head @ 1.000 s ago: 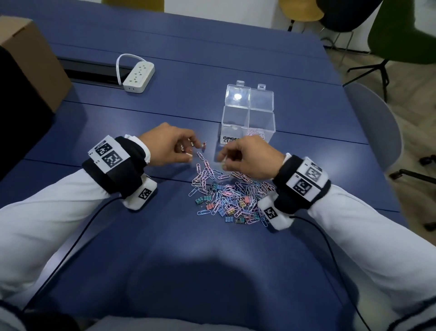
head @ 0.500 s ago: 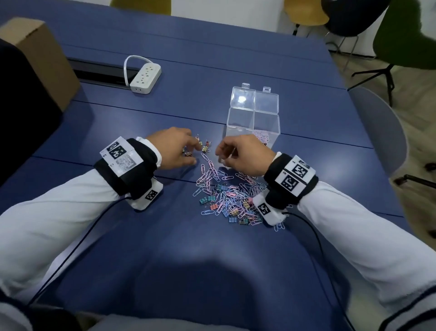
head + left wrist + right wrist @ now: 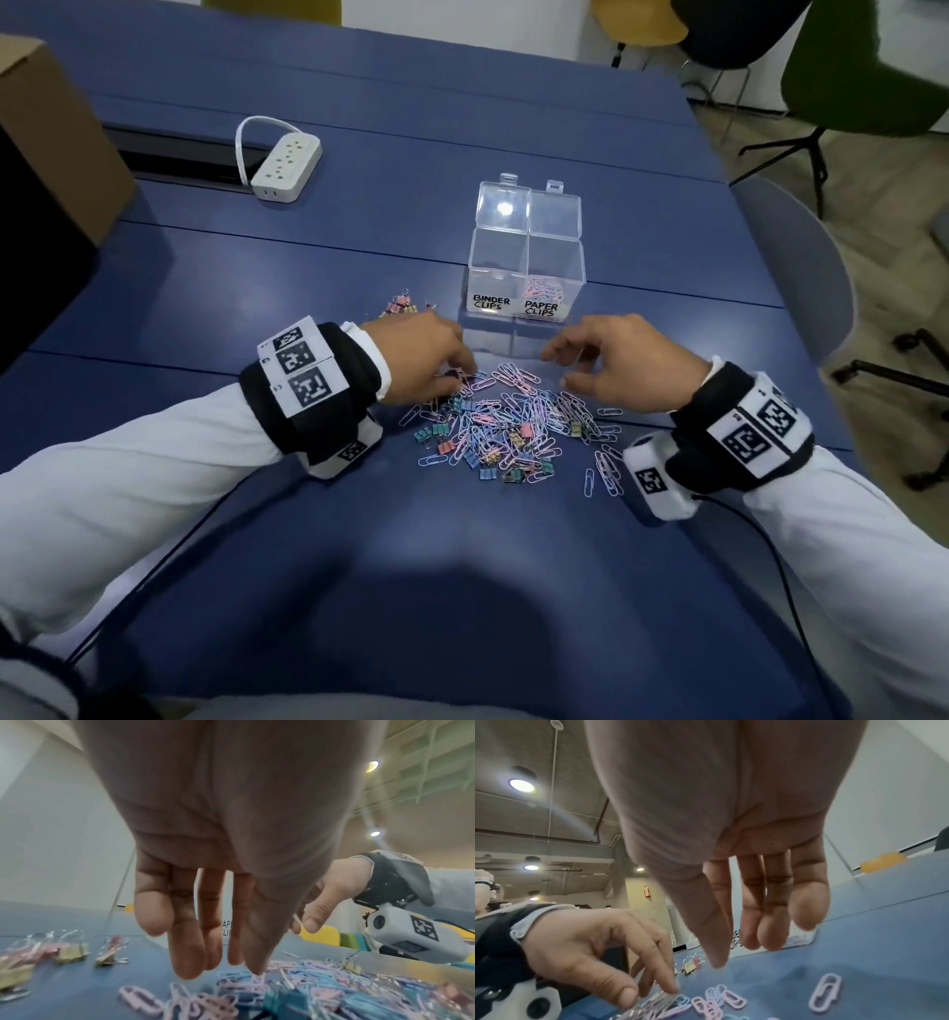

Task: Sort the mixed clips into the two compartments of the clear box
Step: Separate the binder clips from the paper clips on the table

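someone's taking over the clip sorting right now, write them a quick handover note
Left hand: open, fingertips down at the left edge of the mixed pile.
Right hand: open above the pile's right side, holding nothing.
Clear box: lids open. Some paper clips are in the PAPER CLIPS side; the BINDER CLIPS side looks empty.
A few binder clips lie left of the box.
Left: most of the pile.

- An office meeting room; a long blue table (image 3: 513, 128) with a cable slot (image 3: 174, 159) and power strip (image 3: 287, 165)
- Coloured swivel chairs (image 3: 852, 77) pushed back; exposed ceiling ducts and round lights (image 3: 521, 785)
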